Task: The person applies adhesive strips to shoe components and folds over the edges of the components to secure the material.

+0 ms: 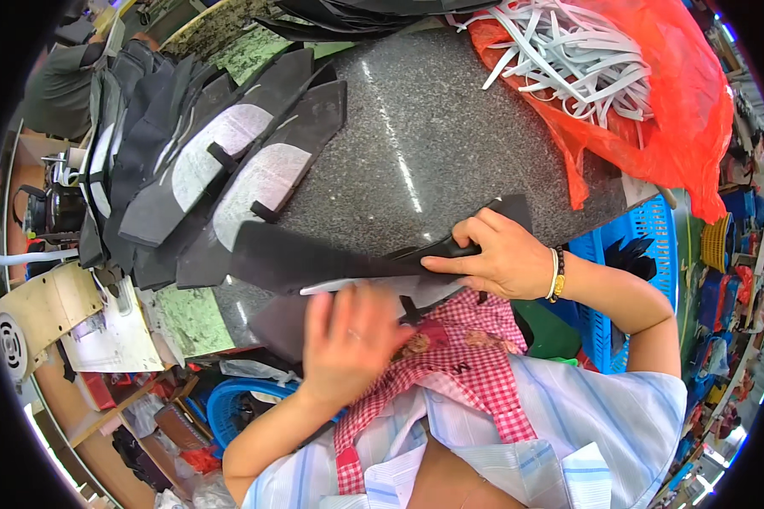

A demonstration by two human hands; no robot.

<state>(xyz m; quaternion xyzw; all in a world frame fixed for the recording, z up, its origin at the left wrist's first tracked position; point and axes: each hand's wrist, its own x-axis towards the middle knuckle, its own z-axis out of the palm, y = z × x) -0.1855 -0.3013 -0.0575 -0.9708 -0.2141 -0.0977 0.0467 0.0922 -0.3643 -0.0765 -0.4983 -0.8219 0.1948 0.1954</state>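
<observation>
My right hand (505, 257) pinches a dark, padded-looking black fabric piece (314, 257) near its right end, thumb against fingers. The piece lies across the near edge of the table, one dark layer over another. A pale patch and a small black tab show between the layers. Over the pale patch is my left hand (348, 339), its fingers stretched out and blurred by motion. Whether those fingertips touch the patch I cannot tell. Just beyond, to the left, similar dark pieces with a pale oval patch (259, 191) and black tabs lie overlapping.
A dark speckled tabletop (450, 127) stretches ahead. At the far right a red plastic bag (683, 110) holds a heap of white strips (586, 64). Blue baskets stand below: one basket (654, 229) at right, another basket (221, 416) at left. More black pieces (136, 127) are stacked far left.
</observation>
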